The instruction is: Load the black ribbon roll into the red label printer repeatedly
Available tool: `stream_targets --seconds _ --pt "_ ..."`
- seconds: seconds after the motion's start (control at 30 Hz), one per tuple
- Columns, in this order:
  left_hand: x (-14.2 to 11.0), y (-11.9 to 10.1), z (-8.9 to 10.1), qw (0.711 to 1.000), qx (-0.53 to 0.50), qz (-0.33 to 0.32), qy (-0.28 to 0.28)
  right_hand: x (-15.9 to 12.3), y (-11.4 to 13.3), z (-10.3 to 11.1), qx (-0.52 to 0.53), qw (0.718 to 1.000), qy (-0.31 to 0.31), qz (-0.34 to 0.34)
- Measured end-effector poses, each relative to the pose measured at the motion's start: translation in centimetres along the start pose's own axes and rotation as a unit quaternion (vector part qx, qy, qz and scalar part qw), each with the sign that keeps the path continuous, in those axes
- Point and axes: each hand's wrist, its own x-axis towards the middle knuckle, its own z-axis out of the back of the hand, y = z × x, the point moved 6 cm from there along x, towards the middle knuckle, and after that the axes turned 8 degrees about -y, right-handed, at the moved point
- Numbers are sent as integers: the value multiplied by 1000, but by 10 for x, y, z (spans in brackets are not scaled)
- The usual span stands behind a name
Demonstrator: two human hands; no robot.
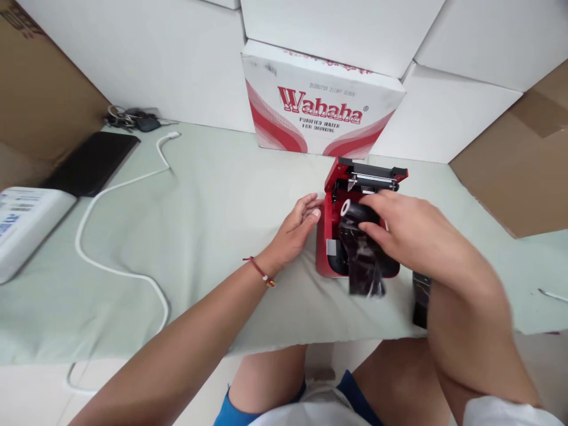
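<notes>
A small red printer-like machine stands on the cloth with its hinged lid raised. My right hand reaches over its bay from the right, thumb and fingers closed on a roll of shiny black film. The roll's pale core end faces left, and a loose strip of film hangs over the machine's front. My left hand is beside the machine's left wall, fingers stretched out and loosely bent, the tips at or against that wall. It holds nothing.
A Wahaha carton stands behind the machine. A black object lies partly behind my right forearm. A white cable, a black tablet-like slab, keys and a white box are on the left. A thin pen-like stick lies far right.
</notes>
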Motion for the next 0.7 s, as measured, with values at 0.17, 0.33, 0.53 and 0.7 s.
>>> stream_targets --seconds 0.17,0.33,0.53,0.7 --pt "3 4 1 1000 3 2 -4 -75 -60 44 135 986 -95 -30" --pt "4 -1 -1 1000 -3 7 -3 -84 -115 0 163 979 6 -119" --pt "2 -4 -1 1000 -14 14 -7 -81 -110 -77 189 969 55 -150" --pt "1 -4 -1 1000 -13 26 -7 -124 -146 -86 130 955 -26 -267"
